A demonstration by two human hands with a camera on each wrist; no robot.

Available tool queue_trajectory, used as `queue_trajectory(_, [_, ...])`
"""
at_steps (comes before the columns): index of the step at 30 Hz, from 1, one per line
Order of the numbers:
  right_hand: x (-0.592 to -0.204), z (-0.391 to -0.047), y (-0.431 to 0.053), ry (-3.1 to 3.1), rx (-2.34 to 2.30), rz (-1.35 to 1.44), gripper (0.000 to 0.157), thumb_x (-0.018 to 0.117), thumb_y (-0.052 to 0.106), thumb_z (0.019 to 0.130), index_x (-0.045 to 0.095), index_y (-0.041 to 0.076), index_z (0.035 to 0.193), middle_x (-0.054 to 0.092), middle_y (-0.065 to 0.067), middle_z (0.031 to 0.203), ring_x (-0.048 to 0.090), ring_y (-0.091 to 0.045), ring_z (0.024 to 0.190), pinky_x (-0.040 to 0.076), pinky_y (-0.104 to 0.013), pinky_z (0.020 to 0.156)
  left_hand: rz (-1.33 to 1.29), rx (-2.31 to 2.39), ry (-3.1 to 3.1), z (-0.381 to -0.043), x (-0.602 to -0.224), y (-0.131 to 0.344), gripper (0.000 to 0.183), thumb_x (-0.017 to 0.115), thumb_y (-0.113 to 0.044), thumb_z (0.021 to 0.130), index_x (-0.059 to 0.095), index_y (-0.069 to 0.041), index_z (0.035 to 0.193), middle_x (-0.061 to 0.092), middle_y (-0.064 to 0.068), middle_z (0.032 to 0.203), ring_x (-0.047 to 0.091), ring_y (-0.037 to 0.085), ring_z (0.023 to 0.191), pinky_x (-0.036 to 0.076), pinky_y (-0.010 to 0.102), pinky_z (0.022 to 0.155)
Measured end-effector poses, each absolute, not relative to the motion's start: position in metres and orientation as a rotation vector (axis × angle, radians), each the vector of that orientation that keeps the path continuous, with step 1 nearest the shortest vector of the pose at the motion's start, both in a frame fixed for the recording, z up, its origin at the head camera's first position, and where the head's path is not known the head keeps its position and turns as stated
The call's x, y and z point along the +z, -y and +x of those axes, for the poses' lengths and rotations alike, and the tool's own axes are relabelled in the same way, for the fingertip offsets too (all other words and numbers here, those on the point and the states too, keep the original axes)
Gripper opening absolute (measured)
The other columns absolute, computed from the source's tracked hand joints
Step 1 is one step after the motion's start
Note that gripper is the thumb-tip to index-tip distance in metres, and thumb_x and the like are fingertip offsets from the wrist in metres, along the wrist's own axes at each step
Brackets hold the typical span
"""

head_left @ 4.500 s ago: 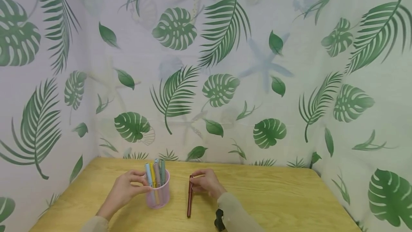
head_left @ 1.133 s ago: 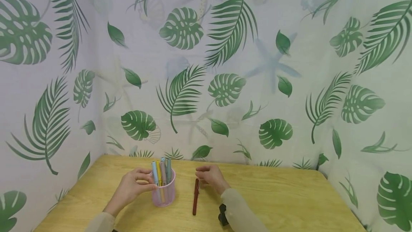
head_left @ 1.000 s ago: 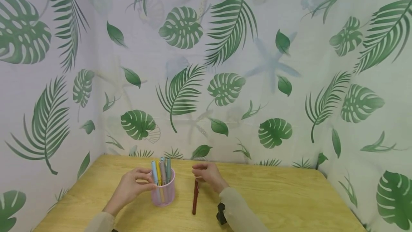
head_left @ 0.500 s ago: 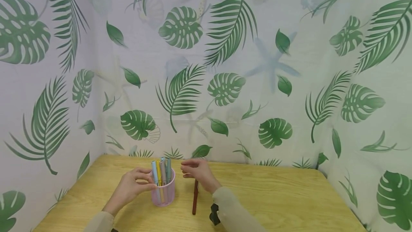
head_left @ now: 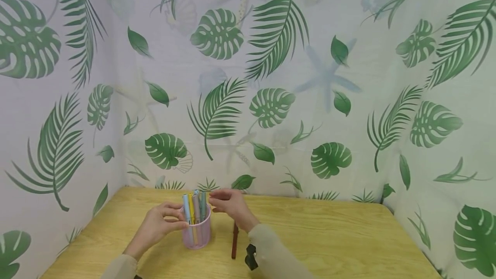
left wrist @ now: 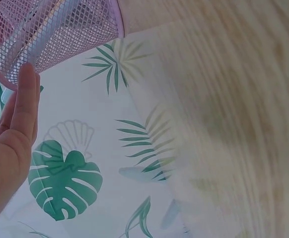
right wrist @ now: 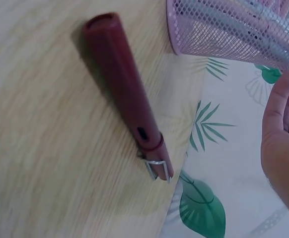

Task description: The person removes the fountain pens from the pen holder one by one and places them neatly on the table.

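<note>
Near table's [head_left: 329, 236] back-left corner | left hand [head_left: 156, 227] holding cup [head_left: 198, 232], steadying it | right hand [head_left: 230, 205] loosely spread, empty, above pens [head_left: 193, 203] | maroon pen [head_left: 234, 241] flat beside cup

Illumination is bright, even and diffuse in all three views, with no glare. The head view is sharp across the leaf-print backdrop [head_left: 271, 76]; the bench [head_left: 329, 236] carries only faint, soft shadows beside the pink mesh cup [head_left: 197, 231]. The backdrop leans and bows slightly toward the frame edges. The left wrist view is soft: the bench grain right of the cup [left wrist: 50, 34] smears into streaks. The right wrist view renders the dark red pen [right wrist: 127, 94] fairly clearly, with a soft shadow on the bench just beside the pen; its lower corner blurs.
</note>
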State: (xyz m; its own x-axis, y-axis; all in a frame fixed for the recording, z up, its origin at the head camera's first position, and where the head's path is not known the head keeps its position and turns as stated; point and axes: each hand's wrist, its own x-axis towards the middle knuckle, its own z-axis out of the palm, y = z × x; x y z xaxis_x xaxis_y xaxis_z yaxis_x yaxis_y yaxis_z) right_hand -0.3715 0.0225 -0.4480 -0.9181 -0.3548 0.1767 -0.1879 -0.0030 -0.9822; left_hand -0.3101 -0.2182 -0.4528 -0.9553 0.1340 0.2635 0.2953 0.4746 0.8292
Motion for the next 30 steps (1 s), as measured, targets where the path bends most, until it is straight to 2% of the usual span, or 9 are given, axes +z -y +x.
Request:
queue_trajectory(5, [-0.446,-0.372,-0.017,-2.141,-2.057,-0.611,0.028,0.069,0.008,0.091,0.066,-0.003,0.116,0.068,-0.022,0.115,0.069,-0.021,0.095,0.062,-0.043,0.085,-0.387,-1.500,2.543,-0.310,-0.454,0.218,0.019,0.086,-0.024,0.074,0.071,-0.011,0.076,0.063,0.016,0.125,0.057,0.039,0.120,0.062,0.031,0.085])
queue_trajectory(16, [-0.444,-0.372,-0.009,-2.211,-2.044,-0.545,0.030,0.072,0.009,0.089,0.067,0.002,0.117,0.070,-0.017,0.112,0.068,-0.018,0.093,0.064,-0.038,0.079,-0.424,-1.506,2.536,-0.312,-0.454,0.220,0.020,0.086,-0.024,0.074,0.071,-0.011,0.076,0.063,0.016,0.125,0.057,0.040,0.121,0.062,0.029,0.084])
queue_trajectory(30, [-0.448,-0.374,-0.003,-2.229,-2.056,-0.540,0.030,0.073,0.009,0.088,0.068,0.001,0.116,0.071,-0.017,0.108,0.068,-0.015,0.089,0.064,-0.037,0.076,-0.426,-1.528,2.535,-0.310,-0.455,0.220,0.019,0.085,-0.022,0.075,0.071,-0.010,0.077,0.062,0.018,0.126,0.056,0.041,0.121,0.062,0.030,0.085])
